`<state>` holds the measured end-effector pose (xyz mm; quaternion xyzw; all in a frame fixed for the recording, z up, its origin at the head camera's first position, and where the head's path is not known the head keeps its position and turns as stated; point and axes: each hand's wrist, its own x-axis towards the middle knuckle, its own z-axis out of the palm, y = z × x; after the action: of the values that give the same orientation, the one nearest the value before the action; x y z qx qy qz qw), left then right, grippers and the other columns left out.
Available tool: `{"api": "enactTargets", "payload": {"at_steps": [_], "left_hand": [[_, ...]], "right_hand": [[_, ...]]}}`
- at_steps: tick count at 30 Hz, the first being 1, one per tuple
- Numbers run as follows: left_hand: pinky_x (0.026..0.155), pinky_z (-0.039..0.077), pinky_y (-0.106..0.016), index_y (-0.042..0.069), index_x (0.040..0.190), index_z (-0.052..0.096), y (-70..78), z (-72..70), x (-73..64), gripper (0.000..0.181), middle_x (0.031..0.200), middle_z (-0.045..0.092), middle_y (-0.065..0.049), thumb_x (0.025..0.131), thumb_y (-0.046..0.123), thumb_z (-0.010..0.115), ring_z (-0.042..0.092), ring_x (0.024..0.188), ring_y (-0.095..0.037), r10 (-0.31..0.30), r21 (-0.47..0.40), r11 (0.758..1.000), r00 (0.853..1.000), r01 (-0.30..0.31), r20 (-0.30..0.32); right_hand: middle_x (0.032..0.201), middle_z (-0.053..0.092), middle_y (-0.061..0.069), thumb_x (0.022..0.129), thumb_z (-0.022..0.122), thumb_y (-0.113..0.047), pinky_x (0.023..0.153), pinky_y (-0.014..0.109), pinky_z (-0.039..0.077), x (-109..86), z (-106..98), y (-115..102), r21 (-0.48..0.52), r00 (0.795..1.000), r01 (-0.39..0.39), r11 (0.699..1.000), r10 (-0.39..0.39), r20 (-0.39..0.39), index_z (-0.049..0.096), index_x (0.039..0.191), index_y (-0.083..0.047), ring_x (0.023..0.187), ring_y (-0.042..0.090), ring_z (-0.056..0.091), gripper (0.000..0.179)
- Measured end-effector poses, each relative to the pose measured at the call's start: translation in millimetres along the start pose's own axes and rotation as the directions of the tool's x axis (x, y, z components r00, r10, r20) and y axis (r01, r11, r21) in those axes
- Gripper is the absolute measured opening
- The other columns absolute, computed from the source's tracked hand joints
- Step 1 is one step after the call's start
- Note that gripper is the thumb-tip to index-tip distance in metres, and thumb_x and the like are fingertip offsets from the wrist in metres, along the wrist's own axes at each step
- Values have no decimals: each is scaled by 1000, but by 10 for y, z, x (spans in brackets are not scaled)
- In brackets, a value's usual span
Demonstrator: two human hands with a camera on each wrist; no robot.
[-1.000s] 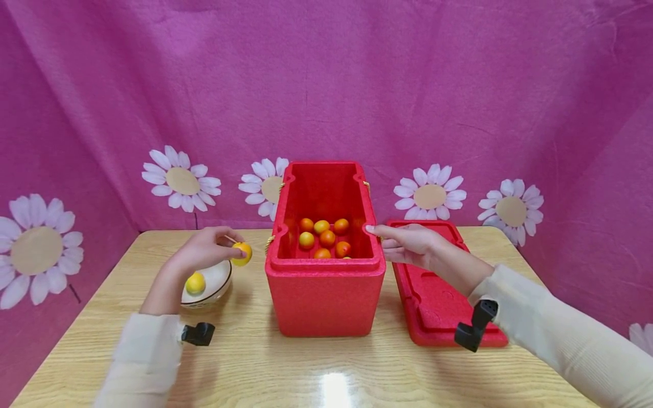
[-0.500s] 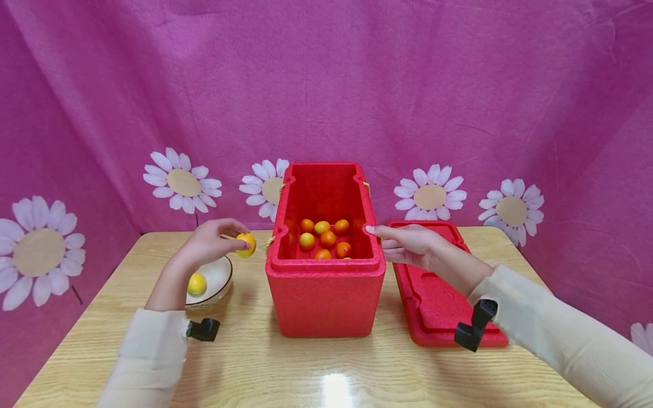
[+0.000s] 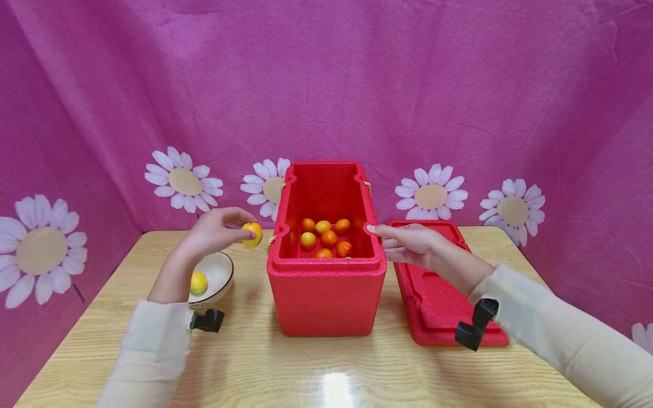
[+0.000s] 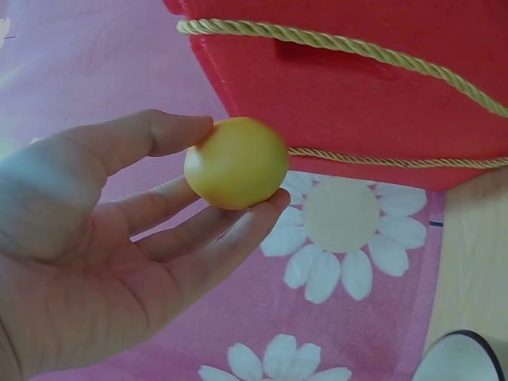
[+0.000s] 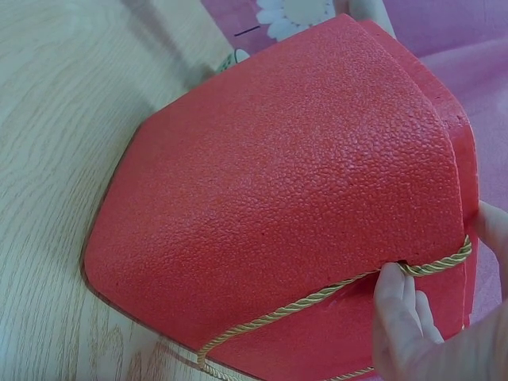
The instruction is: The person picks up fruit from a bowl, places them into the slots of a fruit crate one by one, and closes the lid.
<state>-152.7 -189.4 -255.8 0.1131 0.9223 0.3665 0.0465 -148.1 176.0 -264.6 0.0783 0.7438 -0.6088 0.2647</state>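
Between the thumb and fingertips of my left hand (image 3: 216,231) is a small, smooth, round yellow fruit (image 4: 236,163). That hand is in the air, left of the open red foam box (image 3: 326,300) and above the white bowl (image 3: 220,275). Another yellow fruit (image 3: 198,283) lies in the bowl. My right hand (image 3: 410,243) grips the box's right wall, thumb on the rim and fingers against the outer side by the gold rope (image 5: 309,300). Inside the box, several orange and yellow fruits (image 3: 329,238) are spread over the floor; the front wall partly hides the nearest ones.
A red lid (image 3: 449,306) lies on the wooden table (image 3: 245,368) right of the box, partly under my right forearm. Behind the table hangs a pink cloth (image 3: 326,79) printed with white flowers. Each sleeve carries a black wrist camera (image 3: 206,321).
My left hand has risen and moved right, bringing the yellow fruit nearer the box's left rim. The right hand has stayed in place on the wall.
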Motion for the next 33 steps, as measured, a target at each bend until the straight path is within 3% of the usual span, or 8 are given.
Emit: {"api": "enactTargets", "payload": {"at_steps": [5, 11, 14, 18, 23, 33], "left_hand": [[84, 52, -36, 4, 119, 63, 92, -41, 35, 36, 119, 64, -18, 88, 23, 65, 62, 103, -30, 30, 0, 1000, 1000, -30, -5], [89, 53, -41, 7, 122, 61, 248, -113, 77, 37, 122, 63, -18, 89, 23, 65, 60, 109, -32, 28, -5, 1000, 1000, -28, 8], [90, 53, -43, 8, 121, 62, 331, -146, 101, 36, 121, 64, -17, 89, 23, 64, 59, 111, -33, 38, -2, 999, 999, -38, 4], [89, 52, -42, 9, 118, 63, 427, -174, 132, 34, 118, 67, -16, 88, 23, 64, 61, 109, -32, 60, 14, 998, 998, -60, -6], [89, 50, -39, 10, 115, 65, 532, -197, 171, 31, 115, 68, -14, 87, 24, 64, 61, 107, -28, 81, 27, 996, 997, -81, -9], [83, 54, -35, 11, 113, 65, 814, -222, 310, 30, 111, 68, -12, 86, 24, 65, 65, 95, -25, 68, 36, 997, 998, -68, 14]], "right_hand": [[132, 61, 14, 90, 62, -45, 97, 32, 50, -2, 6, -5, -12, 1000, 0, 1000, 1, 2, 35, 145, -2, 93, 10, 70, 75], [145, 47, 21, 90, 60, -46, 99, 32, 48, -4, 22, -7, -23, 1000, 7, 1000, -6, 20, 32, 147, -2, 123, 25, 60, 78], [145, 47, 21, 91, 59, -46, 99, 32, 48, 2, 22, -6, -20, 1000, 6, 1000, -5, 19, 32, 148, -3, 129, 28, 54, 76], [142, 52, 19, 91, 60, -45, 100, 33, 47, 3, 10, 3, -11, 1000, -1, 1000, 1, 4, 34, 146, -4, 115, 23, 66, 73], [124, 66, 10, 90, 61, -44, 98, 33, 49, -1, -4, 11, -5, 1000, 1, 1000, -1, 0, 38, 144, -3, 91, 9, 71, 72], [138, 56, 15, 89, 62, -47, 97, 32, 50, -19, 7, 4, -11, 1000, -5, 1000, 5, -11, 36, 146, -4, 95, 10, 71, 75]]}}
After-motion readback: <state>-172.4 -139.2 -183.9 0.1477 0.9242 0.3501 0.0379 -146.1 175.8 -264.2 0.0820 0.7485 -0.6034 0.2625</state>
